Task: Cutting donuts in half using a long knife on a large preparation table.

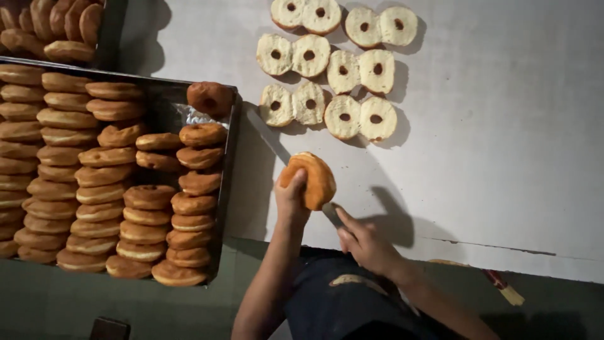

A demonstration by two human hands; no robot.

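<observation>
Your left hand [290, 196] grips a whole doughnut [309, 180], holding it up on edge on the white table [503, 157], just right of the metal tray [229, 157]. Your right hand [365, 242] is closed around the handle of a long knife [277, 146], near the table's front edge, below and right of the doughnut. The blade runs up and left from that hand, passes at the doughnut and ends between it and the tray's right wall; whether it is inside the doughnut I cannot tell. The tray holds rows of whole browned doughnuts [94, 176] standing packed on edge, with one lying loose at its top right corner. Farther up the table from the held doughnut, halved doughnuts [333, 69] lie cut side up in three rows, paired and touching. A second tray [110, 28] of doughnuts sits above the first.
</observation>
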